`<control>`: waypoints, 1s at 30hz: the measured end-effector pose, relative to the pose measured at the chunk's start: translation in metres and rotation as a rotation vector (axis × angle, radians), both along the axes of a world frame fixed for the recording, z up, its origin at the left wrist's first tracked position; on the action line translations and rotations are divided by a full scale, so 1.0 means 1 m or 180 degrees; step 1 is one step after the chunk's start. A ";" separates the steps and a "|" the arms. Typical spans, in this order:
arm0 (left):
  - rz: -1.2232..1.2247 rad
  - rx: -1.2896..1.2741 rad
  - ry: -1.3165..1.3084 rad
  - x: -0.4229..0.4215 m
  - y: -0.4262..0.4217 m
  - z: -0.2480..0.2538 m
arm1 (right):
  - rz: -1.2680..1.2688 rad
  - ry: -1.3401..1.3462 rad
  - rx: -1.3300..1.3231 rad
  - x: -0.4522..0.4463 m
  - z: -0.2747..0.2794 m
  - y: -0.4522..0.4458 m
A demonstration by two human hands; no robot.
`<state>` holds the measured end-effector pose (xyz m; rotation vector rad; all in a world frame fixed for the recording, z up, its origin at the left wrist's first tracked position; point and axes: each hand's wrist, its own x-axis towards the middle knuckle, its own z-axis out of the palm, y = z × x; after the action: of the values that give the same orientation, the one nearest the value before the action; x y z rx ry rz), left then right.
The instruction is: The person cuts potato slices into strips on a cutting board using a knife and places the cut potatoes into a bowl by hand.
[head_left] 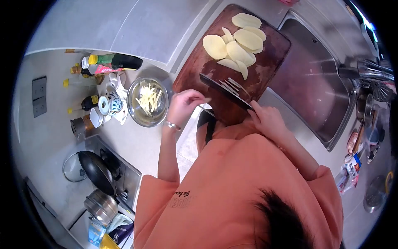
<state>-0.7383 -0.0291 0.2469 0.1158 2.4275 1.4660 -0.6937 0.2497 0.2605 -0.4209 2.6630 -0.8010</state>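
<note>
My right hand [269,118] is closed round the handle end of a kitchen knife [224,89], whose dark blade lies slantwise over the wooden cutting board [190,70]. Several thin potato strips [233,85] cling to or lie along the blade. Beyond it, peeled potato slices [244,43] overlap on the far half of the board. My left hand [184,106] is at the board's near left edge, fingers pinched together; a small pale bit shows at the fingertips, too small to name. Left of that hand, a clear bowl [132,106] holds cut potato strips [149,99].
A steel sink [306,79] with a faucet [369,70] lies right of the board. Sauce bottles [116,61] and a patterned jar [111,103] stand at the left wall. A black wok [97,172] and steel pot [101,207] are at lower left.
</note>
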 end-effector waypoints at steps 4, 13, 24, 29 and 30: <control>-0.0591 -0.0184 0.0485 -0.006 0.034 -0.019 | -0.0120 0.0103 0.0236 -0.012 0.003 0.003; -0.0425 -0.1128 0.2486 0.012 0.058 -0.054 | -0.0189 0.0083 0.0311 -0.007 0.006 -0.001; -0.0852 -0.1244 0.2825 0.015 0.054 -0.075 | -0.0106 -0.0029 0.0371 0.002 0.012 -0.011; -0.0855 -0.1266 0.2885 0.015 0.054 -0.074 | -0.0044 -0.0258 0.0592 0.003 0.015 -0.012; -0.0851 -0.1250 0.2866 0.016 0.053 -0.073 | -0.0005 -0.0306 0.0594 0.003 0.018 -0.013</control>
<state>-0.7226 0.0241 0.1738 1.1752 3.1359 0.8776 -0.6911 0.2368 0.2786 -0.3242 2.6185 -0.5517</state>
